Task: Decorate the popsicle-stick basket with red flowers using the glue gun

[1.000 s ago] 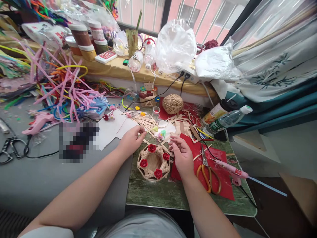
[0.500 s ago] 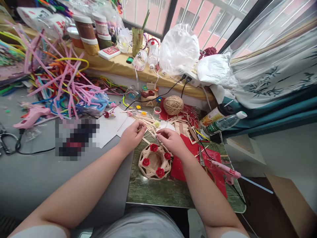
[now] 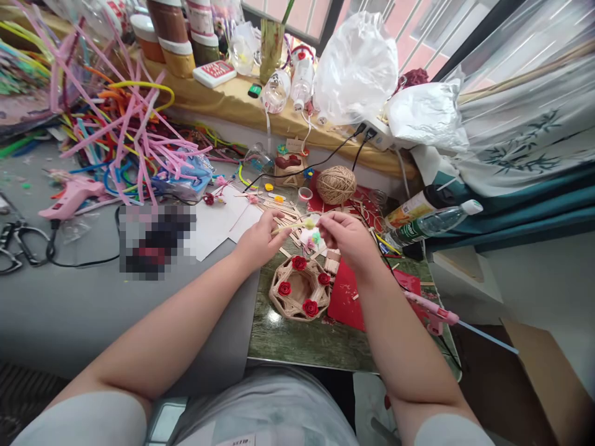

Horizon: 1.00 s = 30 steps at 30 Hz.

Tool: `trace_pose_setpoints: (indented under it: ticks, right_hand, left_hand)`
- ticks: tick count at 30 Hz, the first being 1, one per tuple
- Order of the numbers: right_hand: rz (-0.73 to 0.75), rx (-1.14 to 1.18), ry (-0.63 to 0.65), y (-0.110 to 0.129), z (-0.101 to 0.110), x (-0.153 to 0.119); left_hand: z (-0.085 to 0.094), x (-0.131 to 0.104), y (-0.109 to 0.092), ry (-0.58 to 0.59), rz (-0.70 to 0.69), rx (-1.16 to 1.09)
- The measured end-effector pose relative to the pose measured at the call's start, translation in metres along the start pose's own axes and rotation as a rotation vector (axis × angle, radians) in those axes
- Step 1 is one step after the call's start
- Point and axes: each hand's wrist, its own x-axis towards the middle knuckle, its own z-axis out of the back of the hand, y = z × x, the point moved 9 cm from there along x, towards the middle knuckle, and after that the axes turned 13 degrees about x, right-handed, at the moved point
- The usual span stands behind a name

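My left hand (image 3: 263,238) pinches the stem of a small pale yellow-green flower (image 3: 308,224), held level above the craft sticks. At the flower's right side are the closed fingertips of my right hand (image 3: 341,235); whether they grip its tip or something thin is too small to tell. Just below both hands sits an octagonal twine-wrapped basket (image 3: 279,305) with several red roses on its rim. Under the flower, a white piece holds small pink and green blossoms (image 3: 317,238).
A twine ball (image 3: 336,184) lies behind my hands. Red sheets (image 3: 346,297) and a pink glue gun (image 3: 434,313) are on the right. At left are pipe cleaners (image 3: 134,133), another glue gun (image 3: 74,195) and scissors (image 3: 30,241). A bottle (image 3: 418,226) stands at back right.
The view has shifted, so the table's objects appear higher and farther right. My right hand has lifted and turned beside the flower, uncovering the small pink and green blossoms.
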Motion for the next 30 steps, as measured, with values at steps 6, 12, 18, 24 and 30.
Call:
trace_pose_setpoints:
  ticks: [6, 12, 18, 24, 30]
  right_hand:
    - [0.092, 0.035, -0.228, 0.002, 0.030, 0.036]
    - [0.365, 0.020, -0.359, 0.016, 0.039, -0.007]
    - [0.261, -0.012, -0.120, 0.022, -0.001, -0.043]
    - [0.087, 0.107, 0.156, 0.008, -0.038, -0.040]
    - [0.144, 0.195, 0.085, 0.002, -0.022, -0.034]
  left_hand:
    - [0.000, -0.009, -0.020, 0.011, -0.158, 0.066]
    - [0.017, -0.009, -0.023, -0.124, -0.200, -0.077]
    - [0.017, -0.014, -0.024, -0.214, -0.132, -0.206]
    - [0.016, -0.023, -0.049, -0.203, -0.329, -0.083]
    - [0.016, -0.027, -0.057, -0.200, -0.429, -0.017]
